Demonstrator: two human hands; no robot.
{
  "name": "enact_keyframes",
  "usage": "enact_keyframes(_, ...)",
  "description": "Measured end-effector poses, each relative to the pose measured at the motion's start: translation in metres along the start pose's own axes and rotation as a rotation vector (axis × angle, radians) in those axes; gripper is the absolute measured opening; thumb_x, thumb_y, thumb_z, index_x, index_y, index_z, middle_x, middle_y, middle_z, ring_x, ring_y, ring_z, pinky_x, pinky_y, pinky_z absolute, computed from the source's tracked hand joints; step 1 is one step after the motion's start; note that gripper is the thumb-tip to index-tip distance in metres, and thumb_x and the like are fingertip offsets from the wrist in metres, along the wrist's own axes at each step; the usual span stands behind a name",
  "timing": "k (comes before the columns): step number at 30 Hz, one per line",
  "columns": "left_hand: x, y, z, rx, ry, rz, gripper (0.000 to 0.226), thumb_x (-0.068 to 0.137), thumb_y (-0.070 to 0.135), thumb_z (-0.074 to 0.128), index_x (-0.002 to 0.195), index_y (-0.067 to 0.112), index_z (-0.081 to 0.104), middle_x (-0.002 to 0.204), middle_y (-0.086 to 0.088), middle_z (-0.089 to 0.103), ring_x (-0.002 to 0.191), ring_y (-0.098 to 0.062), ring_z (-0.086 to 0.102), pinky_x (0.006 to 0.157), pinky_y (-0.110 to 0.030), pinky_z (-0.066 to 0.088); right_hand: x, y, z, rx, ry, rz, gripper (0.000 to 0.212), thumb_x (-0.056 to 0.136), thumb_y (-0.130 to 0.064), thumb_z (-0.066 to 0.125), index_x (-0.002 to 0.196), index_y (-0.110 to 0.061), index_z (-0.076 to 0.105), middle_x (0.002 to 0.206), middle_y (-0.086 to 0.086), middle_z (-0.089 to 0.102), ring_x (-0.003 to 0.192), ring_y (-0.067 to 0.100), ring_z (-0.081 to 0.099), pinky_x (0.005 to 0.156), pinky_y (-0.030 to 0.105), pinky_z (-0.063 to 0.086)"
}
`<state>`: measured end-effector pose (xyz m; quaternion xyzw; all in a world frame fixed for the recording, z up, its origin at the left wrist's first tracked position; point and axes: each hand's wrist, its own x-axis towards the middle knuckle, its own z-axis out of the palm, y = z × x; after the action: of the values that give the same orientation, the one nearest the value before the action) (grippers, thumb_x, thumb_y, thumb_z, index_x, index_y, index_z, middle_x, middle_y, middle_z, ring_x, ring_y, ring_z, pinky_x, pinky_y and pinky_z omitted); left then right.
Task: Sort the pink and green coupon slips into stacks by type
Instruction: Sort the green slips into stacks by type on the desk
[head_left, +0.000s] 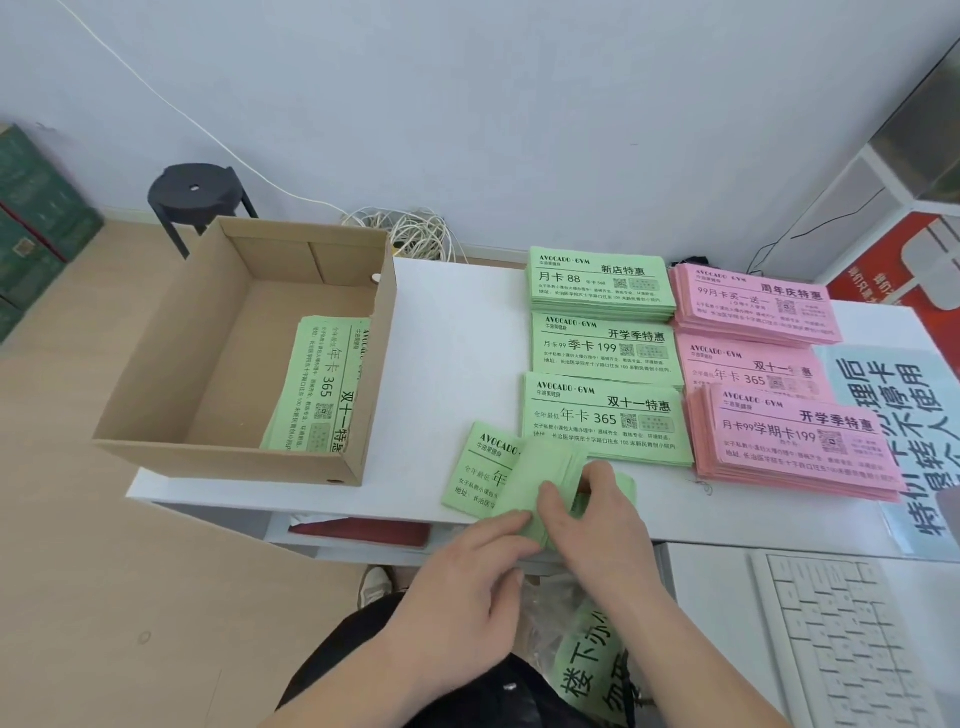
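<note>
While the right hand curls its fingers and thumb over a small bundle of green slips, pinching it at its right end, the left hand reaches in from below with a forefinger laid along the bundle's near edge. Whether the left hand actually grips or only steadies the bundle cannot be told.

The bundle is slightly fanned and sits at the front edge of the white table, partly over a loose green slip lying flat and tilted.

Just behind, toward the back edge, three green stacks run in a column, each with a different headline. Beside them on the right, three pink stacks form a second column; the nearest one is splayed and untidy.

On the table's left end stands an open cardboard box with more green slips lying in its right side. A white keyboard lies on a lower surface at the front right.

Judged risks: the bundle is close to the front edge, so a loose pinch could let slips fan out and drop to the floor. The green types look alike apart from their print, so a slip could land on the wrong stack. A forearm sweep to the right could knock the splayed pink stack.
</note>
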<state>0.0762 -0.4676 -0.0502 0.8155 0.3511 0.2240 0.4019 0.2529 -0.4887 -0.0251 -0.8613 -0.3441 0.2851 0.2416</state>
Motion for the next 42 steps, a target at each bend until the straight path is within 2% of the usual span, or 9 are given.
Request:
enact_keyframes(4, 0.013, -0.010, -0.010, -0.053, 0.154, -0.344, 0.034, 0.095, 0.019, 0.059, 0.123, 0.037, 0.063, 0.151, 0.023, 0.037, 0.144, 0.004, 0.029, 0.121, -0.025, 0.026, -0.001, -0.002, 0.000, 0.020, -0.002, -0.003, 0.033, 0.092, -0.056, 0.058, 0.103, -0.027, 0.047, 0.089, -0.014, 0.064, 0.077, 0.005, 0.061, 0.068, 0.033, 0.050)
enact_keyframes(7, 0.019, -0.017, -0.020, -0.170, 0.100, -0.550, 0.038, 0.095, 0.021, 0.063, 0.126, 0.042, 0.057, 0.141, 0.028, 0.047, 0.134, -0.002, 0.044, 0.117, -0.036, 0.038, -0.002, -0.002, 0.000, 0.007, -0.007, -0.005, 0.042, 0.092, -0.061, 0.058, 0.113, -0.026, 0.045, 0.096, -0.019, 0.059, 0.081, 0.002, 0.059, 0.067, 0.032, 0.045)
enact_keyframes(13, 0.020, -0.005, -0.022, -0.242, 0.123, -0.533, 0.039, 0.095, 0.020, 0.064, 0.126, 0.043, 0.058, 0.120, 0.030, 0.059, 0.116, 0.004, 0.054, 0.108, -0.031, 0.046, -0.005, -0.005, 0.003, 0.031, -0.001, -0.028, 0.053, 0.094, -0.058, 0.058, 0.130, -0.026, 0.037, 0.107, -0.016, 0.056, 0.093, 0.013, 0.058, 0.076, 0.032, 0.044)
enact_keyframes(16, 0.019, 0.003, -0.018, -0.246, 0.062, -0.414, 0.046, 0.094, 0.016, 0.065, 0.129, 0.044, 0.055, 0.118, 0.031, 0.057, 0.121, 0.009, 0.050, 0.107, -0.018, 0.039, -0.003, -0.002, 0.002, 0.047, -0.009, -0.016, 0.055, 0.094, -0.060, 0.058, 0.133, -0.027, 0.037, 0.119, -0.014, 0.054, 0.100, 0.013, 0.057, 0.082, 0.032, 0.044)
enact_keyframes(23, 0.012, 0.010, -0.003, -0.102, -0.102, -0.221, 0.047, 0.093, 0.030, 0.057, 0.140, 0.029, 0.057, 0.138, 0.035, 0.036, 0.136, 0.007, 0.035, 0.113, -0.024, 0.037, -0.001, -0.001, 0.001, 0.079, 0.002, -0.023, 0.036, 0.096, -0.055, 0.054, 0.120, -0.031, 0.043, 0.113, -0.017, 0.065, 0.095, 0.008, 0.063, 0.081, 0.037, 0.051)
enact_keyframes(28, 0.014, 0.002, 0.000, -0.083, -0.131, -0.268, 0.043, 0.101, 0.032, 0.056, 0.142, 0.047, 0.052, 0.159, 0.033, 0.021, 0.145, 0.017, 0.012, 0.123, -0.030, 0.028, -0.003, 0.000, -0.001, 0.074, -0.024, -0.031, 0.040, 0.098, -0.061, 0.048, 0.124, -0.031, 0.041, 0.118, -0.012, 0.061, 0.101, 0.014, 0.059, 0.084, 0.035, 0.045)
enact_keyframes(34, 0.024, 0.004, -0.002, -0.184, -0.047, -0.367, 0.034, 0.100, 0.034, 0.060, 0.133, 0.043, 0.059, 0.140, 0.034, 0.051, 0.132, 0.014, 0.042, 0.115, -0.031, 0.041, -0.002, 0.001, -0.004, 0.046, -0.033, -0.040, 0.043, 0.097, -0.060, 0.052, 0.124, -0.028, 0.042, 0.109, -0.014, 0.064, 0.094, 0.012, 0.062, 0.081, 0.037, 0.051)
enact_keyframes(39, 0.046, 0.003, -0.008, -0.183, 0.016, -0.474, 0.042, 0.085, 0.040, 0.079, 0.122, 0.044, 0.059, 0.108, 0.032, 0.064, 0.102, 0.017, 0.058, 0.087, -0.012, 0.050, -0.002, 0.002, -0.001, 0.049, -0.007, -0.029, 0.029, 0.097, -0.052, 0.053, 0.111, -0.029, 0.042, 0.093, -0.010, 0.067, 0.082, 0.014, 0.064, 0.076, 0.040, 0.054)
enact_keyframes(42, 0.051, -0.006, -0.007, -0.169, 0.021, -0.463, 0.026, 0.089, 0.039, 0.073, 0.115, 0.035, 0.069, 0.102, 0.022, 0.071, 0.093, 0.006, 0.064, 0.086, -0.022, 0.055, -0.002, 0.001, -0.001, 0.042, 0.000, -0.031, 0.029, 0.096, -0.051, 0.054, 0.111, -0.029, 0.042, 0.092, -0.008, 0.068, 0.082, 0.017, 0.064, 0.075, 0.041, 0.054)
